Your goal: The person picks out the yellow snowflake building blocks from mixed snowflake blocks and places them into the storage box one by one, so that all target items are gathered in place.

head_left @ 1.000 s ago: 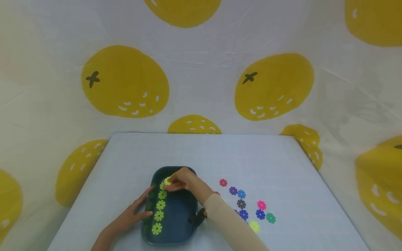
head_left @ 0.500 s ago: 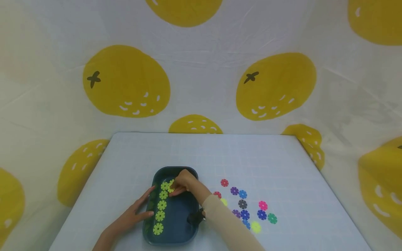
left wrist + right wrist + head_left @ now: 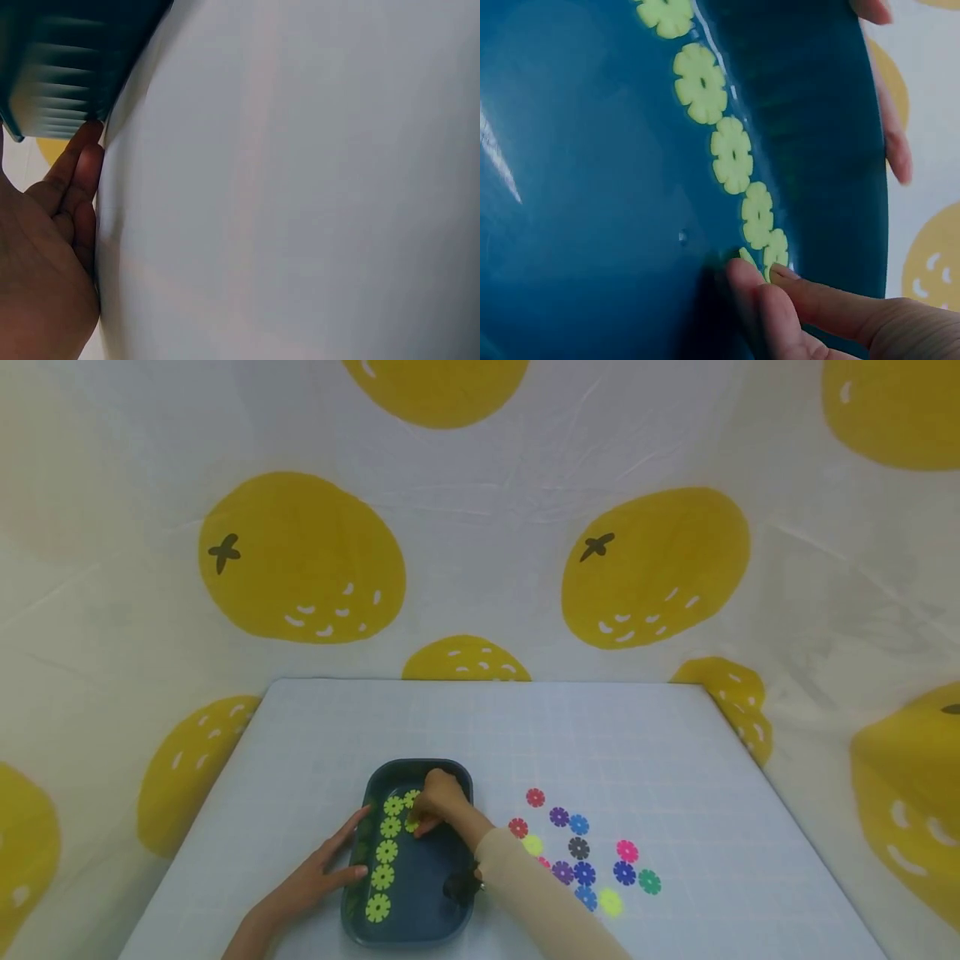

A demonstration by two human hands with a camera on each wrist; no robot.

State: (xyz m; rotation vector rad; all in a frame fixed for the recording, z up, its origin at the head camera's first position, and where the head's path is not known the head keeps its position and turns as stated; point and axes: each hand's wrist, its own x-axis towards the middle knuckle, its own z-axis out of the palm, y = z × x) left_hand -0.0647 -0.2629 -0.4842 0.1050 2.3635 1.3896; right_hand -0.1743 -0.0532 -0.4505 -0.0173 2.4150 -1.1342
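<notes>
A dark teal tray lies on the white table, with several yellow-green notched flower discs in a column along its left side. One more yellow-green disc sits to the right of the column's far end. My right hand reaches into the tray and pinches a yellow-green flower disc between thumb and fingertips, mostly covered by them. My left hand rests against the tray's left side, thumb and a finger spread at the rim. In the left wrist view its fingers touch the tray's outer wall.
Right of the tray, loose flower discs lie scattered on the table: red, purple, black, pink, green, blue and yellow ones. A patterned cloth hangs behind the table. A black wrist camera overhangs the tray's right side.
My right hand has shifted right and slightly nearer inside the tray with the pinched disc, uncovering the far end of the column. My left hand stays at the rim.
</notes>
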